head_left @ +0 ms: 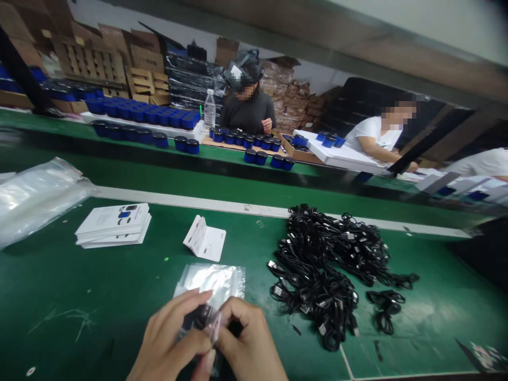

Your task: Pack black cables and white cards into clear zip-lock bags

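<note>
My left hand (169,336) and my right hand (252,336) meet over the near part of the green table, both closed on a small clear plastic bag (215,327). Something dark, perhaps a coiled black cable, shows through the bag between my fingers, but most of it is hidden. Just beyond my hands lie flat clear zip bags (222,278). A folded white leaflet (210,243) stands half unfolded behind them. On the right spreads a heap of black USB cables (321,254), with one coiled cable (387,307) apart from it.
A stack of white leaflets (113,225) sits at the left, near a large plastic bag (35,201). Across the table, a raised ledge holds rows of blue containers (146,114) and a water bottle (210,111). A co-worker (250,106) sits behind it; others are at the right.
</note>
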A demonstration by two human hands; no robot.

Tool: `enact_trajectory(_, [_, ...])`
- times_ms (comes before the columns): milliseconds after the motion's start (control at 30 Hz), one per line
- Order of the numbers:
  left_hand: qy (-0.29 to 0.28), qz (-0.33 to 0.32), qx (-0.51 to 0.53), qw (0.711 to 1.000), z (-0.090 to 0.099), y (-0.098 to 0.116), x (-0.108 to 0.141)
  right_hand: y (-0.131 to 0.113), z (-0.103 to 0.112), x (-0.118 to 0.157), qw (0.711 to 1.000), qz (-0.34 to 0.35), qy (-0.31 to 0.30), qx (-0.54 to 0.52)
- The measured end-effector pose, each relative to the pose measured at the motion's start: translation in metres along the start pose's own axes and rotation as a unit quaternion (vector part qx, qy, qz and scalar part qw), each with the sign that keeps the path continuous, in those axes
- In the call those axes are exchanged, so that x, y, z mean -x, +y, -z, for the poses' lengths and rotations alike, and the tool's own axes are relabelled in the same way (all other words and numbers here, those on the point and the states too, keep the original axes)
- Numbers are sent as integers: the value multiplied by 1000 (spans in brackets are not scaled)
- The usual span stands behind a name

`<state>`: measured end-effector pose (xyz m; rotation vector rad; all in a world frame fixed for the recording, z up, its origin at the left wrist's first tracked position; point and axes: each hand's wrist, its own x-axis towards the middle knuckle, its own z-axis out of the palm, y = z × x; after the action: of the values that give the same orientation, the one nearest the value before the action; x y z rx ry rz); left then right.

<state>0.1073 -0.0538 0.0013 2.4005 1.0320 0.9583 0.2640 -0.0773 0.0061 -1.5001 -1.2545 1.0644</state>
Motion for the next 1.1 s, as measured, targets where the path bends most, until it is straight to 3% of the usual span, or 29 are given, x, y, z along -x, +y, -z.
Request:
enact_trajectory(67, [-73, 26, 9, 997, 8, -16, 0, -4, 5, 0, 1000, -17, -18, 6])
enact_trajectory(100, [-112, 83, 20, 990, 12, -22, -2, -5, 7, 1, 999, -14, -33, 11])
enact_trajectory(200, [-207, 252, 121, 938, 22, -26, -14, -11, 13, 2, 997, 28, -63, 30])
enact_trajectory(267, [-235, 285, 212, 905, 25, -20, -22, -13, 16, 3, 997, 33, -61, 30])
enact_trajectory(367, [-205, 302, 292, 884, 22, -8, -29, -9, 19, 2, 998, 4, -43, -34])
enact_trajectory(500, [-99, 373, 298, 873, 14, -2, -25, 4, 18, 1, 984, -24, -45, -172])
enact_trajectory(600, [-60, 401, 331, 852, 11, -1, -22, 7, 14, -1, 988, -30, -27, -147])
enact_trajectory(700, [-59, 405, 366, 836, 15, -5, -23, 1, 13, -3, 997, 6, 4, -77])
enact_trajectory(833, [-85, 400, 294, 864, 23, -12, -26, -5, 15, -4, 999, 44, 21, 11])
enact_trajectory(1100, [-18, 356, 220, 908, 19, -7, -27, -5, 18, -4, 995, 80, 33, 52])
